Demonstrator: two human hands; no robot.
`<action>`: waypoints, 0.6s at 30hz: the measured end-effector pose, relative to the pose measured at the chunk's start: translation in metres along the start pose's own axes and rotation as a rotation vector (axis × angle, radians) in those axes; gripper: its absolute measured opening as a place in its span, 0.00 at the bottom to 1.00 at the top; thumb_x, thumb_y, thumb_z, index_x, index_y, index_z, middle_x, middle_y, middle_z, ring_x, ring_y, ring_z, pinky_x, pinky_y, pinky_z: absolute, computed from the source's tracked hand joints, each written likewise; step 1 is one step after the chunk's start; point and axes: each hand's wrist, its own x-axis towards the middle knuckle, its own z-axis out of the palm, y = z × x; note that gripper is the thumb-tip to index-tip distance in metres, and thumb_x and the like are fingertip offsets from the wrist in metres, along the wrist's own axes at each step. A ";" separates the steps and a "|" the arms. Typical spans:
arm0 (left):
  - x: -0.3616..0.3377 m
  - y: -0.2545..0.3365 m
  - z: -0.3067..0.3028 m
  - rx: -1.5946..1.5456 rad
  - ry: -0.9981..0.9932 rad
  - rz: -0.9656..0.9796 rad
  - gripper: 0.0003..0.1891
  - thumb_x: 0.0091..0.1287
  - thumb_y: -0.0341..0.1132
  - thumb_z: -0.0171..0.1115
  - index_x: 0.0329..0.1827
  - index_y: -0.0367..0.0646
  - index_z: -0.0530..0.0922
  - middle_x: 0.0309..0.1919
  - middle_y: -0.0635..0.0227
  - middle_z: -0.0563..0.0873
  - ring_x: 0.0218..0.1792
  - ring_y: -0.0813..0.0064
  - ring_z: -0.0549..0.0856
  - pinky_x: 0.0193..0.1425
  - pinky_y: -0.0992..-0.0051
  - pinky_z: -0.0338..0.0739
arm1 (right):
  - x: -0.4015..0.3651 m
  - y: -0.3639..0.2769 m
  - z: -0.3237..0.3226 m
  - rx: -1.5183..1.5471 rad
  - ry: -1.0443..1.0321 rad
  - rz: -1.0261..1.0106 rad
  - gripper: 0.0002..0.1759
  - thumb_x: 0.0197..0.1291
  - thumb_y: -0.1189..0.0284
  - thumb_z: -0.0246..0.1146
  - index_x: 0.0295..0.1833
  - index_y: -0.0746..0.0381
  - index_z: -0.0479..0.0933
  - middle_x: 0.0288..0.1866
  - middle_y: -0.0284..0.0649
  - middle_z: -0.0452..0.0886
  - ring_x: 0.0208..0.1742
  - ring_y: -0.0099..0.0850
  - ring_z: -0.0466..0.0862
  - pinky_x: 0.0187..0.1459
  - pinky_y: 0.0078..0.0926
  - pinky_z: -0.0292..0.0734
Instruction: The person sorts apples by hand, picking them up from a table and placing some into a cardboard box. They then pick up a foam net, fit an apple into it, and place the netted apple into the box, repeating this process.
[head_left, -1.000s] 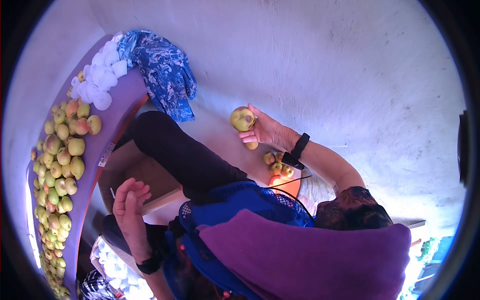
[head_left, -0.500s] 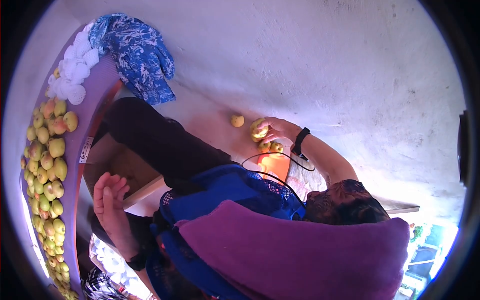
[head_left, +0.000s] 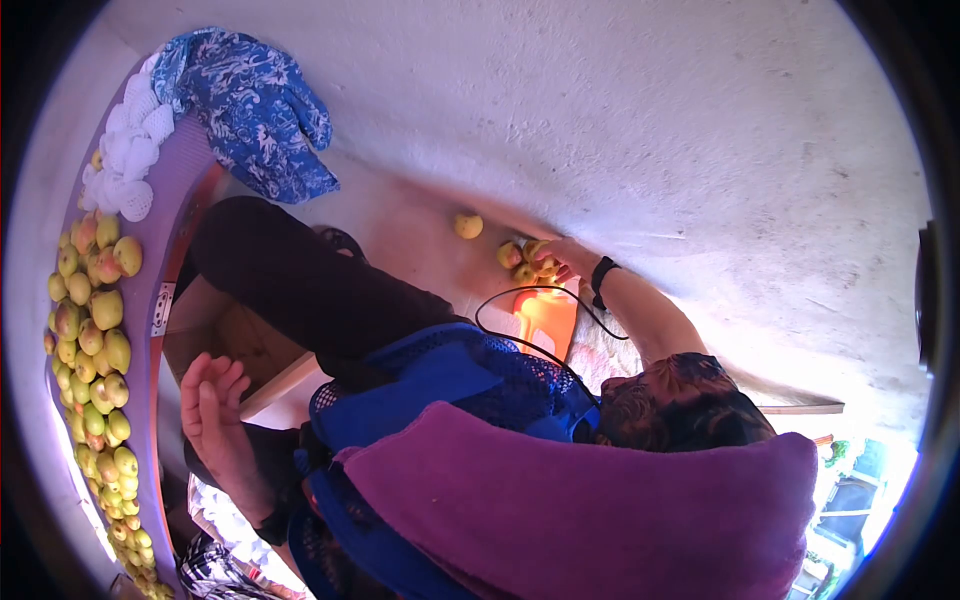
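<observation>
My right hand (head_left: 567, 258), with a dark band at its wrist, reaches down to a small cluster of yellow-green apples near the wall. Its fingers curl round an apple (head_left: 540, 249) at the edge of the cluster, though the grip is partly hidden. Beside it lie another apple (head_left: 510, 255) and a lower apple (head_left: 524, 273). A single apple (head_left: 468, 226) rests apart, further left. My left hand (head_left: 213, 402) is raised near the table edge, palm turned up, fingers loosely bent and apart, with nothing in it.
Many apples (head_left: 105, 309) cover the purple table top (head_left: 152, 235) at left. White foam nets (head_left: 128, 150) and blue patterned cloth (head_left: 250, 110) lie at its far end. An orange object (head_left: 547, 320) and black cable (head_left: 500, 297) are below my right hand. An open wooden compartment (head_left: 240, 340) lies under the table.
My right hand has drawn back to the right, and an apple it was covering now shows in the cluster. My left hand stays raised. The whole view has shifted slightly.
</observation>
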 end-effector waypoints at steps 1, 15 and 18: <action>0.000 0.000 0.000 -0.008 -0.005 0.001 0.18 0.74 0.35 0.51 0.61 0.33 0.72 0.50 0.57 0.81 0.49 0.70 0.84 0.55 0.74 0.78 | -0.004 -0.007 0.000 -0.045 0.003 -0.023 0.35 0.40 0.62 0.73 0.55 0.67 0.74 0.53 0.57 0.77 0.53 0.50 0.80 0.53 0.44 0.79; 0.000 -0.001 -0.008 0.001 0.004 -0.006 0.19 0.74 0.35 0.51 0.62 0.33 0.71 0.51 0.56 0.82 0.50 0.67 0.84 0.55 0.72 0.79 | -0.021 -0.041 0.033 -0.821 0.082 -0.174 0.26 0.35 0.69 0.72 0.47 0.64 0.82 0.52 0.53 0.82 0.55 0.48 0.82 0.53 0.42 0.79; -0.002 0.000 -0.012 0.014 0.016 0.004 0.20 0.74 0.36 0.53 0.64 0.32 0.69 0.52 0.54 0.81 0.51 0.65 0.84 0.55 0.71 0.80 | -0.015 -0.032 0.041 -0.711 0.181 -0.165 0.32 0.36 0.72 0.71 0.54 0.62 0.79 0.54 0.54 0.81 0.58 0.49 0.80 0.57 0.43 0.76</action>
